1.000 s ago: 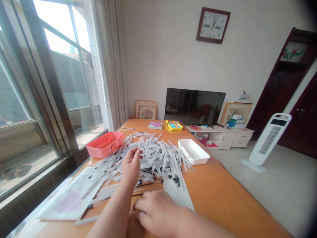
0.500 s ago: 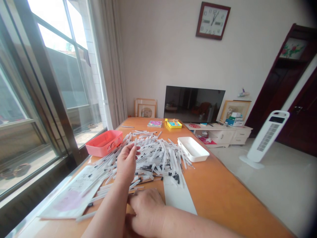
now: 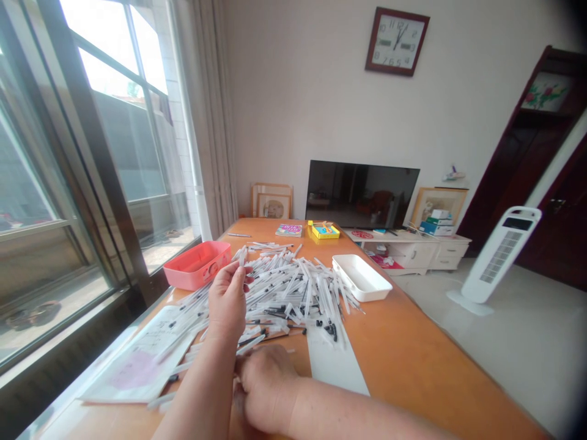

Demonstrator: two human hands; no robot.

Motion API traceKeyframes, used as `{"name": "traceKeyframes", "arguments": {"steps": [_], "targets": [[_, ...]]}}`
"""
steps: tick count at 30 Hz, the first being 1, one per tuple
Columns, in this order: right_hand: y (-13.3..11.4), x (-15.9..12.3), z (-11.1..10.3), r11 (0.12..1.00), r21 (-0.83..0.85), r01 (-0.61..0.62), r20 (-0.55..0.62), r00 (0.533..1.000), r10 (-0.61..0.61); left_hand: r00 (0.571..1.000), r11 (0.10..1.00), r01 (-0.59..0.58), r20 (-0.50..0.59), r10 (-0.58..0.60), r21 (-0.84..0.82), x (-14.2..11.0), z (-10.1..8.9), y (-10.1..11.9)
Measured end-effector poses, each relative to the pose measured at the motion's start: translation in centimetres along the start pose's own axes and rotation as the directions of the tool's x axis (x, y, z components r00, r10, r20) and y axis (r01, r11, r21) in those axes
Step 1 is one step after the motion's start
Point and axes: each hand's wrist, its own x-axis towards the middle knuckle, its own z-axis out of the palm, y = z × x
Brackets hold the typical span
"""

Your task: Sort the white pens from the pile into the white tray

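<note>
Above the near side of a pile of translucent pen parts is my left hand, its thumb and fingers pinched together. A short translucent pen piece sticks up from that pinch; whether it is a barrel or a cap I cannot tell. My right hand is low at the near side of the table, just right of my left forearm. Its fingers are curled and partly hidden behind that forearm, so what they hold does not show. Black pen caps lie at the pile's near right edge.
A red plastic basket stands left of the pile, a white tray right of it. Printed paper lies near left, a white sheet near right. Farther back are a booklet and a yellow box.
My left hand has shifted left, still pinching the translucent piece. My right hand has moved a little left, its fingers passing further behind the left forearm.
</note>
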Motion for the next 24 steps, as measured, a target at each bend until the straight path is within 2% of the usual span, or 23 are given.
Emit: {"name": "traceKeyframes", "arguments": {"steps": [6,13,17,21,24], "targets": [[2.8,0.9,-0.4,0.965,-0.06,-0.255,-0.101,0.963,0.249,1.0,0.998,0.027,-0.002,-0.027,0.062,-0.1,0.1,-0.2],[4.8,1.3,-0.9,0.948,-0.044,-0.315,-0.149,0.941,0.305,0.998,0.993,0.064,0.013,-0.066,0.099,-0.2,0.0,-2.1],[5.5,0.6,-2.5,0.934,0.042,-0.355,-0.162,0.92,0.357,0.997,0.988,0.067,0.039,-0.073,0.142,-0.3,0.3,-3.4],[8.0,-0.9,-4.5,0.88,0.201,-0.431,-0.233,0.851,0.47,0.997,0.975,0.023,0.064,-0.038,0.22,-0.8,1.0,-4.3],[10.1,-2.4,-4.8,0.828,0.31,-0.468,-0.216,0.813,0.54,0.995,0.957,-0.054,0.091,0.028,0.286,-1.2,1.4,-5.1]]}}
